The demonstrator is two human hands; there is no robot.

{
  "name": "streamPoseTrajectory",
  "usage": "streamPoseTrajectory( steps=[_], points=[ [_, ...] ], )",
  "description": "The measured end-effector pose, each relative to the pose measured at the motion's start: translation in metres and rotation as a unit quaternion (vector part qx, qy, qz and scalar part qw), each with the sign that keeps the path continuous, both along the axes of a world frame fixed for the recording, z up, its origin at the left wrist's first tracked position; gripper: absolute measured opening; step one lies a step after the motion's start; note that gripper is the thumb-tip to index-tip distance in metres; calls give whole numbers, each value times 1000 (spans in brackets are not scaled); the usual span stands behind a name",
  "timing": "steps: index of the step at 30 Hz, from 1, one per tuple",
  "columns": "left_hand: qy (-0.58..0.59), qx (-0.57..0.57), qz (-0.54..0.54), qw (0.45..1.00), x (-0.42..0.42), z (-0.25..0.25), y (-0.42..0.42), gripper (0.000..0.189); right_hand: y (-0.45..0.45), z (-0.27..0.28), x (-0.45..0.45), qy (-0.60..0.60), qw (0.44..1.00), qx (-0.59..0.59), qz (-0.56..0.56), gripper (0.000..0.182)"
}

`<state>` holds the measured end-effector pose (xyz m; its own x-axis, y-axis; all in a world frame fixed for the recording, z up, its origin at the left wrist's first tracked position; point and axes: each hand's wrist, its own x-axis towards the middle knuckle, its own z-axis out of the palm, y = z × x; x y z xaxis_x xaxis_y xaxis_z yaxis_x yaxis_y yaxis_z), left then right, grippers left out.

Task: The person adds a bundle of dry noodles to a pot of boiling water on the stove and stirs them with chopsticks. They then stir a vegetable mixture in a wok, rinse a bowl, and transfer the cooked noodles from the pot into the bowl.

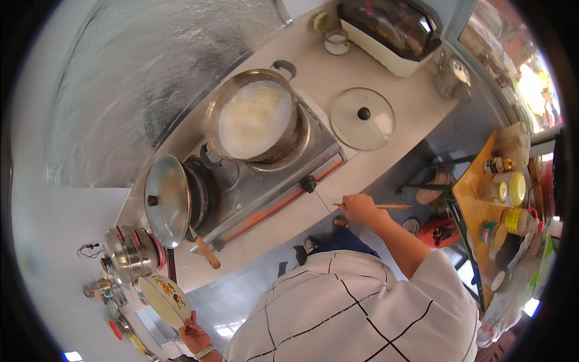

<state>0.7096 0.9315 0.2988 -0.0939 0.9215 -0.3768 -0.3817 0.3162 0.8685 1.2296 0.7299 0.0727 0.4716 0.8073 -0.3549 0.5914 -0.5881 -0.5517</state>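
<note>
My left hand (pixel 195 335) grips the rim of a cream enamel bowl (pixel 165 298) with a flower pattern, tilted so its inside partly shows. In my right hand (pixel 358 209) are wooden chopsticks (pixel 394 207), held in a fist before my body near the counter's front edge. On the right burner of the gas stove (pixel 271 194) stands a large steel pot (pixel 212 117) of cloudy, pale, steaming liquid (pixel 255 117). A pan on the left burner is covered by a glass lid (pixel 165 217), and its wooden handle (pixel 209 254) juts over the counter front.
A second glass lid (pixel 362 129) lies flat on the counter right of the stove. Behind it are a glass jar (pixel 336 43) and a dark-lidded box (pixel 384 40). A steel steamer (pixel 126 249) stands at left. Jars crowd a wooden table (pixel 468 194) at right.
</note>
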Motion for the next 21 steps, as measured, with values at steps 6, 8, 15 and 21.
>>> streamPoseTrajectory(
  steps=[6, 8, 15, 21],
  points=[
    [30, -1, 34, 999, -15, -19, -14, 46, 16, 3, -19, -23, 999, -7, 31, 23],
    [30, -8, 38, 999, -24, -27, -17, 47, 20, 7, -25, -26, 999, -4, 35, 22],
    [38, -30, 51, 998, -31, -34, -34, 46, 25, 29, -49, -52, 998, -29, 23, 20],
    [58, -21, 17, 998, -63, -29, -58, 41, 34, 70, -36, -40, 973, 180, -143, 19]
  ],
)
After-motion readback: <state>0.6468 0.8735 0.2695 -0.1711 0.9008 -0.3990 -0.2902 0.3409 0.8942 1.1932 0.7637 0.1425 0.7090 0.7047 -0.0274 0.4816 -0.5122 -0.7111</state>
